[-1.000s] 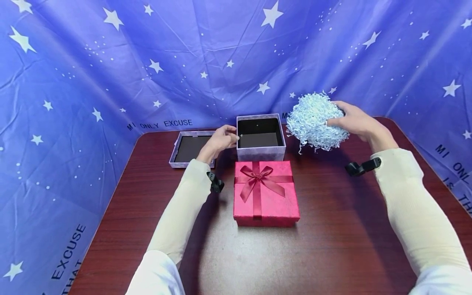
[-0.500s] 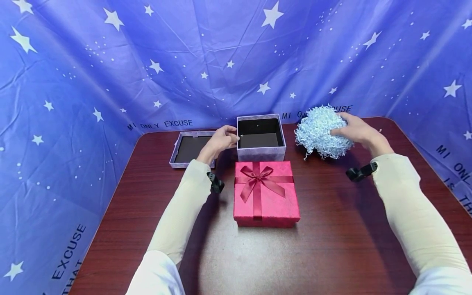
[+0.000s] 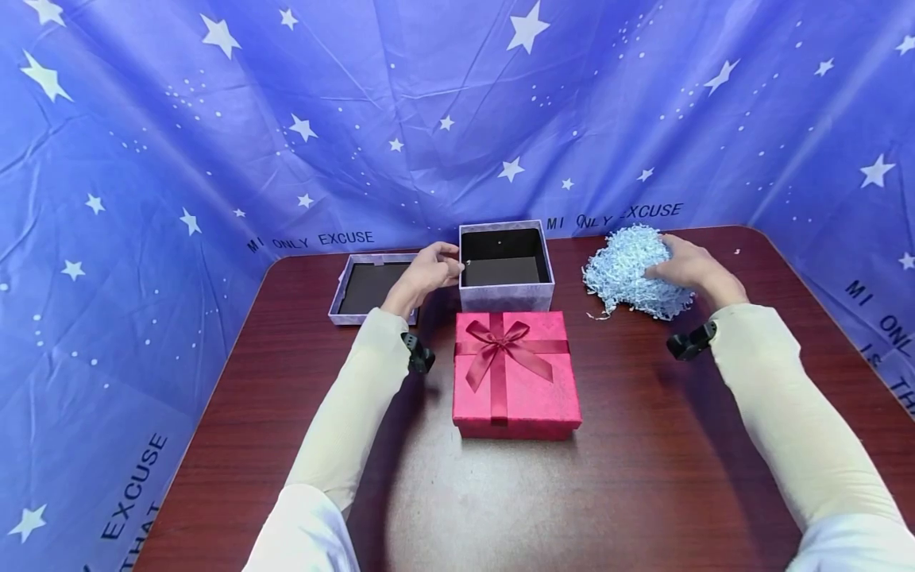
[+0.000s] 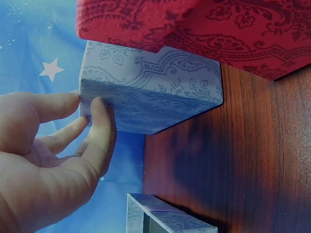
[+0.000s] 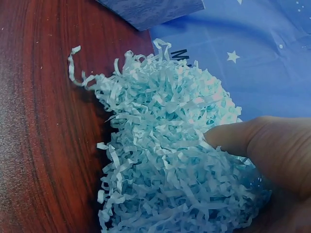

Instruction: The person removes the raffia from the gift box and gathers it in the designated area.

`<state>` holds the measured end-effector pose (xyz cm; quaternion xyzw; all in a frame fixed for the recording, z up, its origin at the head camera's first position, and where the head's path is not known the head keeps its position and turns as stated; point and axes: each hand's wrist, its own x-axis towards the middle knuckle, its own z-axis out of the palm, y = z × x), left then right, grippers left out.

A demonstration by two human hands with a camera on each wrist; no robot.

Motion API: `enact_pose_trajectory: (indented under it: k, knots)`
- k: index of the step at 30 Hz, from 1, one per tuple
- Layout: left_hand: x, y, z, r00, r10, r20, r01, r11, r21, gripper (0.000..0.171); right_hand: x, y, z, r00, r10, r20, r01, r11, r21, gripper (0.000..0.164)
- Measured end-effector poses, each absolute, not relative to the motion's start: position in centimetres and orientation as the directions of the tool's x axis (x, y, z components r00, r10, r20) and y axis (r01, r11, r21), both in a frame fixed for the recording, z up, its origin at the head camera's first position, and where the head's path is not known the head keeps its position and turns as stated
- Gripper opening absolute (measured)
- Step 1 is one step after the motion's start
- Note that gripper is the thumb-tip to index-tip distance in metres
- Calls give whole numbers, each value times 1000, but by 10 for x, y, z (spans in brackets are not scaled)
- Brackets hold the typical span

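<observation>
A lidless pale purple box [image 3: 506, 299] with a black inside stands at the back of the table. My left hand [image 3: 430, 272] touches its left side near the rim, fingers spread and lightly bent; in the left wrist view, fingertips [image 4: 99, 104] lie on the patterned wall. To the right of the box is a fluffy clump of light blue shredded paper [image 3: 629, 266], low at the table's surface. My right hand [image 3: 692, 264] grips the clump from its right side. The thumb presses into the strands [image 5: 165, 131] in the right wrist view; the other fingers are hidden.
In front of the purple box sits a red gift box [image 3: 516, 389] with a ribbon bow. The purple box's lid [image 3: 341, 321] lies upturned at the left, partly behind my left wrist. A starry blue cloth [image 3: 429, 119] hangs close behind the brown table [image 3: 500, 500].
The right hand has lowered the shredded paper toward the table and slightly right, and the clump now looks flatter. The left hand and the boxes have stayed in place.
</observation>
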<state>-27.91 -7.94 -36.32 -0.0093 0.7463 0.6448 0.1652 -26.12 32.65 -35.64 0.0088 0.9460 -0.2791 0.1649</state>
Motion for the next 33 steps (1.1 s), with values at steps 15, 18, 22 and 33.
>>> enact_pose_trajectory:
  k: [15, 18, 22, 33]
  knots:
    - [-277, -80, -362, -947, 188, -262, -228, 185, 956, 45, -256, 328, -326, -928, -97, -360, 95, 873, -478, 96]
    - [-276, -81, -362, -952, 176, -252, -211, 224, 951, 42, -254, 324, -315, -935, -94, -341, 86, 875, -476, 96]
    - [-273, -83, -360, -954, 163, -251, -199, 283, 938, 40, -250, 314, -305, -957, -106, -270, 33, 886, -463, 92]
    - [-251, -101, -352, -935, 188, -299, -220, 353, 909, 39, -225, 267, -296, -978, -207, -23, -181, 897, -402, 73]
